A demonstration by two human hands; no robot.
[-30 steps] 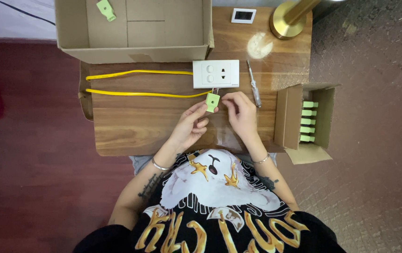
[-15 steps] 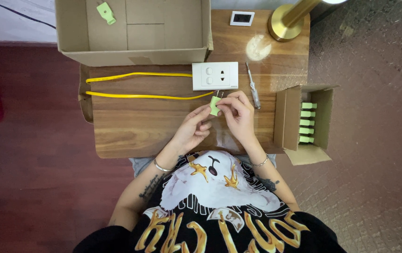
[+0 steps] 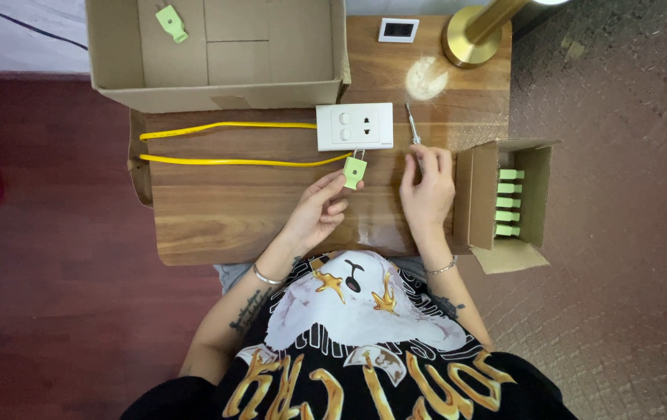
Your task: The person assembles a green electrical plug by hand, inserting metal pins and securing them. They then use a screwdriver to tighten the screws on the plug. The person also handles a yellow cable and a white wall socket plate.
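Left hand (image 3: 319, 211) pinches the green plug (image 3: 354, 172) at its fingertips, just below the white socket (image 3: 355, 126), while the right hand (image 3: 427, 187), fingers loosely curled, touches the screwdriver (image 3: 413, 137) ahead of it.

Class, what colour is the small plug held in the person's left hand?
The plug pinched by the left hand is light green, seen best in the head view.

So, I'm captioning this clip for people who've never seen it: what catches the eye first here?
The bright yellow cable looping across the wooden table to a white socket plate. Just below the plate, the left hand pinches a small green plug, while the right hand reaches to a screwdriver. At right, an open carton holds a row of green plugs.
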